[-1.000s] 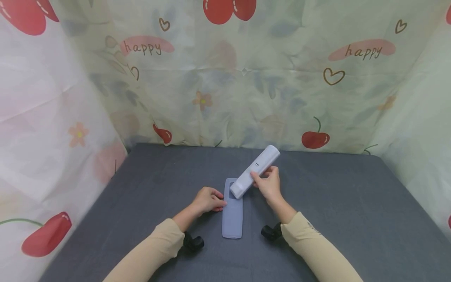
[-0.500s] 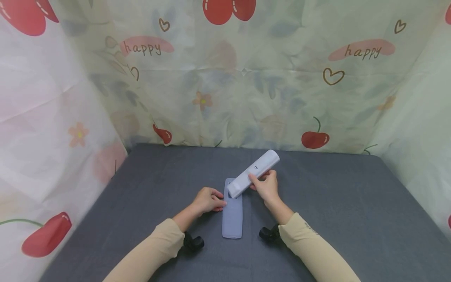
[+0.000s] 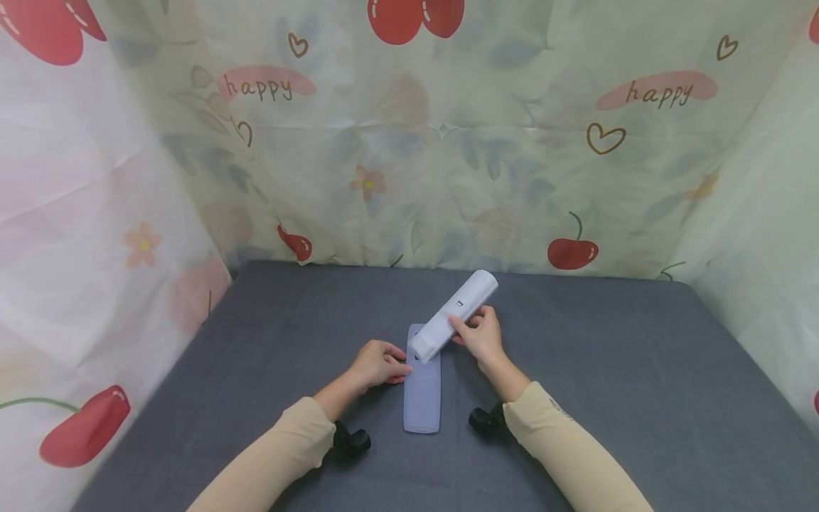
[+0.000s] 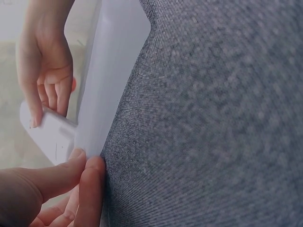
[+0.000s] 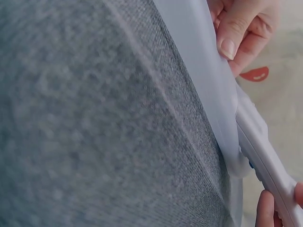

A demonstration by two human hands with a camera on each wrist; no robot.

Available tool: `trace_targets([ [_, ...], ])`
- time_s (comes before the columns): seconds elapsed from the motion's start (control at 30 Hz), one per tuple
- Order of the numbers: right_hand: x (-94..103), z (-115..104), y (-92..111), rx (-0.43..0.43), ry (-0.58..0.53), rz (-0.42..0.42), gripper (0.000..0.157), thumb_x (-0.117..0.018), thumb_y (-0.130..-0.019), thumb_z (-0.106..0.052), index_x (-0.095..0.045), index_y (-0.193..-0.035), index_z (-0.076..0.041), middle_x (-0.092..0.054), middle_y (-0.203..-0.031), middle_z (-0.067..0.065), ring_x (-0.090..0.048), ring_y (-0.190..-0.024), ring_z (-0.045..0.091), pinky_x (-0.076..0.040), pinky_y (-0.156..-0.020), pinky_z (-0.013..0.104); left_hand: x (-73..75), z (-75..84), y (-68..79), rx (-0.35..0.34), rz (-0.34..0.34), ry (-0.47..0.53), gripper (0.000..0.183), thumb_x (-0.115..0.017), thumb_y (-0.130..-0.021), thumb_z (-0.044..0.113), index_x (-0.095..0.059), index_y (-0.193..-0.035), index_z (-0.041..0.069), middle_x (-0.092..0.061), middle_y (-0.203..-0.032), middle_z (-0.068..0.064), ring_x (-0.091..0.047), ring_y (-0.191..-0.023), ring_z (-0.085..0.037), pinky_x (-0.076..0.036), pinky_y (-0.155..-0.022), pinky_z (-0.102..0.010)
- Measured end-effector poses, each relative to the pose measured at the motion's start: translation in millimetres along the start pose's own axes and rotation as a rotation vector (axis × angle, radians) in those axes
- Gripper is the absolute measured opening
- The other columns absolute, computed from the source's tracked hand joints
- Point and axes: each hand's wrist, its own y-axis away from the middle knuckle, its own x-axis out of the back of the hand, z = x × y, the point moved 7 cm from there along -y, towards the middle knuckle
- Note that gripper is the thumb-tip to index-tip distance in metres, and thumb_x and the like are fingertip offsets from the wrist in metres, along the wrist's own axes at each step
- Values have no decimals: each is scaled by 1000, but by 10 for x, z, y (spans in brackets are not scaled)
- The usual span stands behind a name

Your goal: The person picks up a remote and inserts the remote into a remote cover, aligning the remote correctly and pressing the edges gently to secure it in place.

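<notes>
A pale blue, soft-looking remote control cover (image 3: pixel 422 402) lies lengthwise on the table, with an opening near its far end. My left hand (image 3: pixel 377 364) pinches its left edge between thumb and fingers, also seen on the cover (image 4: pixel 111 71) in the left wrist view. Above the far end, my right hand (image 3: pixel 481 338) grips a white remote control (image 3: pixel 456 316) that slants up to the right, its back upward. In the right wrist view, a blue button shows on the underside of the remote (image 5: pixel 270 158). Its lower end hides most of the opening; whether it has entered cannot be told.
A dark grey cloth covers the table (image 3: pixel 608 370). Patterned curtains (image 3: pixel 441 178) stand behind it and at both sides. Black wrist devices (image 3: pixel 350 441) sit below both forearms, close to the cloth.
My right hand has shifted slightly left with the remote. The remote's lower end now lies further over the cover's opening. My left hand and the cover have stayed in place.
</notes>
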Motion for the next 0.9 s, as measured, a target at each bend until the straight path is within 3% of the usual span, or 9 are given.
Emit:
trace_targets([
  [0.4,-51,26,-105,-58,91,-102,46,-61,-88,-3,-35,-124,8,-57,-112,33,-60,-72,13,-55,-61,22,-5,11,7,1,-4,5,26,-71,-78,0,-63,-102,-8,-68,-70,-9,-59,-53,-5,-54,-55,-22],
  [0.7,-98,54,-160,-92,68,-183,41,-58,-89,-1,-36,-122,11,-55,-115,37,-60,-71,12,-56,-61,22,-3,20,-5,-3,19,3,25,-71,-78,0,-64,-101,-8,-69,-73,-12,-60,-55,-6,-55,-56,-23],
  [0.9,-111,28,-157,-74,67,-186,40,-58,-89,-1,-37,-122,11,-56,-113,36,-61,-71,12,-56,-61,22,16,34,-64,3,65,69,24,-63,-87,5,-64,-105,-11,-69,-82,-16,-59,-54,-5,-54,-55,-21],
])
